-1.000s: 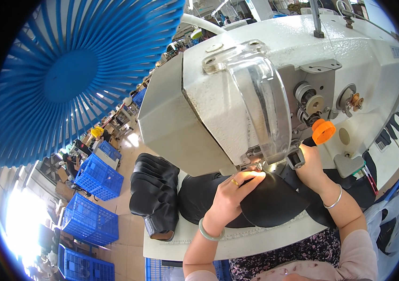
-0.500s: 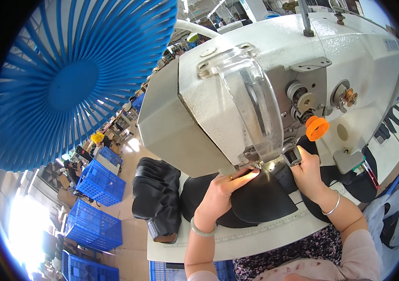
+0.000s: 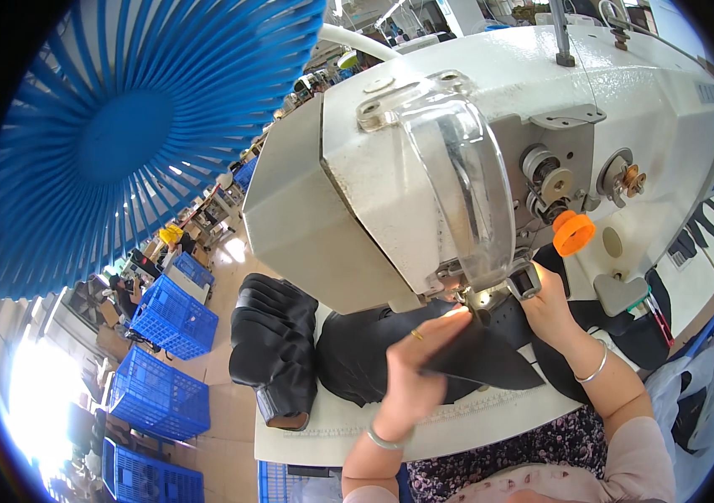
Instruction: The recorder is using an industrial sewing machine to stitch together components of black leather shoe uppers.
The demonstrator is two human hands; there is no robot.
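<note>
A white sewing machine (image 3: 390,210) stands in front of me, its needle area low at the middle of the view. My left hand (image 3: 415,360), partly smeared by motion, reaches to just left of the needle with its fingers together. It grips a black leather-like piece (image 3: 487,356), whose near edge is lifted and tilted. My right hand (image 3: 548,306) is right of the needle beside a grey metal part of the machine; its fingertips are hidden there. More black material (image 3: 357,352) lies on the bed left of my left hand.
A stack of black sewn pieces (image 3: 273,344) lies at the bed's left end. A blue fan (image 3: 126,138) fills the upper left. Blue crates (image 3: 160,394) stand on the floor at left. Red-handled snips (image 3: 659,318) lie at right, near a clear plastic bag (image 3: 709,377).
My left hand has shifted slightly down and turned, and the black piece has swung up from lying flat to tilted. My right hand has hardly moved. The whole view has shifted a little.
</note>
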